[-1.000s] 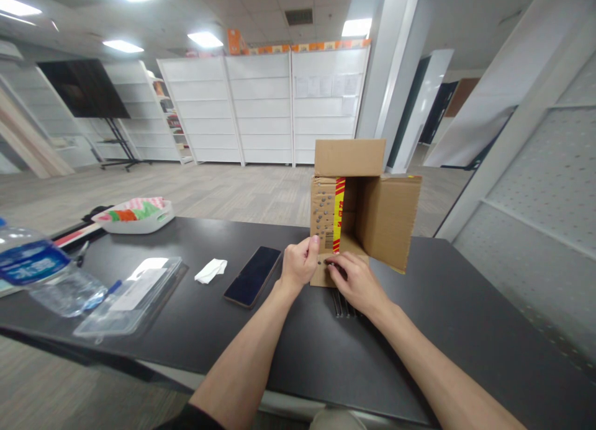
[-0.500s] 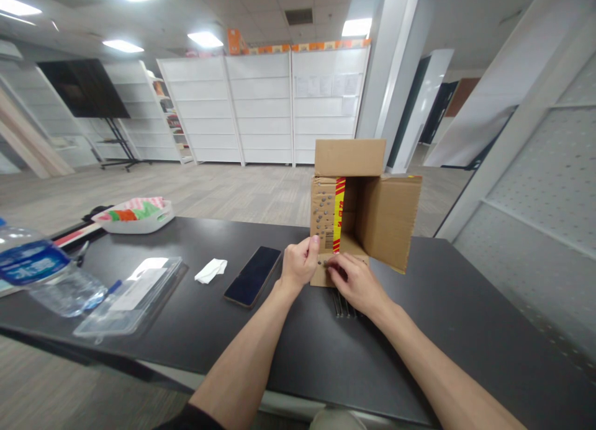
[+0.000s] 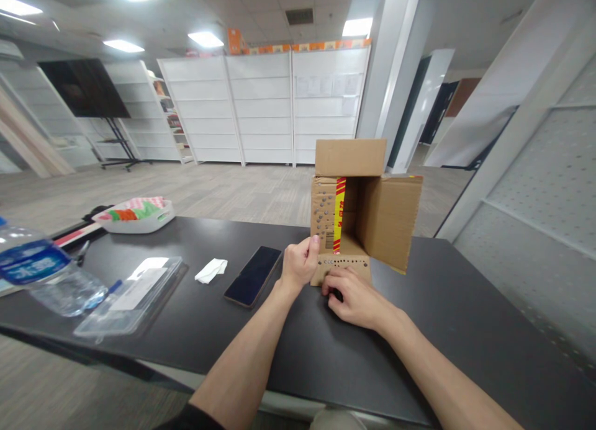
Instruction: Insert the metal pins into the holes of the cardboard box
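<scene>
A cardboard box stands on the dark table with its opening toward me. Grey, round metal heads dot its left flap, beside a yellow-and-red tape strip. My left hand is closed at the lower left edge of that flap, thumb up against it; its other fingers are partly hidden. The bottom flap has a row of small dark holes, a few filled with silvery heads. Just in front of it, my right hand rests low over the tabletop with curled fingers. What its fingertips hold, if anything, is hidden.
Left of the box lie a black phone, a crumpled white tissue and a clear plastic case. Farther left are a water bottle and a white basket with colourful contents. The box's right flap swings outward.
My right hand has moved down from the bottom flap to the tabletop, uncovering the row of holes. The thin metal pins seen below it before are now hidden. My left hand stays put.
</scene>
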Demonstrator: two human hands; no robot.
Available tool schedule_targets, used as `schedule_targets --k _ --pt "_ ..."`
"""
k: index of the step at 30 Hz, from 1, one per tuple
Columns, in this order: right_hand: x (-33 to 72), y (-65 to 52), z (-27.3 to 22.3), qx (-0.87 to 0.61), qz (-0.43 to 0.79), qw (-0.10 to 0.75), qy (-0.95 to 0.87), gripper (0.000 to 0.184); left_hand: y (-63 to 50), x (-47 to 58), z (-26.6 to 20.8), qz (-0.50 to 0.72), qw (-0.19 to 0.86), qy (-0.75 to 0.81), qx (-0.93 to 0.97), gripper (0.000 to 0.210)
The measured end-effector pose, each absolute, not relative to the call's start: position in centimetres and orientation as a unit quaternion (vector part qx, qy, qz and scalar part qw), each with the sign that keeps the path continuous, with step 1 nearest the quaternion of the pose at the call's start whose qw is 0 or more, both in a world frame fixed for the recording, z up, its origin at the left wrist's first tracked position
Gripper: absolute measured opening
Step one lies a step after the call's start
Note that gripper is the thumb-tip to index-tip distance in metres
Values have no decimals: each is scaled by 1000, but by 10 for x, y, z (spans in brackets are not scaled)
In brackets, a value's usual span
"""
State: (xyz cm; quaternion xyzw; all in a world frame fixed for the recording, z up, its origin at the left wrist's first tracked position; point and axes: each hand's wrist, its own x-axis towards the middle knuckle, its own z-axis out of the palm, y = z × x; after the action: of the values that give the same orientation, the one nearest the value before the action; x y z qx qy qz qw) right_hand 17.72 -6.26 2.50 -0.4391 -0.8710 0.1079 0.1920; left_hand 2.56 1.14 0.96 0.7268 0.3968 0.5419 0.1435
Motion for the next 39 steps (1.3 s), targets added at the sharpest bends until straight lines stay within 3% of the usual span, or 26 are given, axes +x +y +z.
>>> schedule_targets --k 39 --pt "175 -68 31 -431 111 131 -886 19 10 26 12 546 151 386 728 44"
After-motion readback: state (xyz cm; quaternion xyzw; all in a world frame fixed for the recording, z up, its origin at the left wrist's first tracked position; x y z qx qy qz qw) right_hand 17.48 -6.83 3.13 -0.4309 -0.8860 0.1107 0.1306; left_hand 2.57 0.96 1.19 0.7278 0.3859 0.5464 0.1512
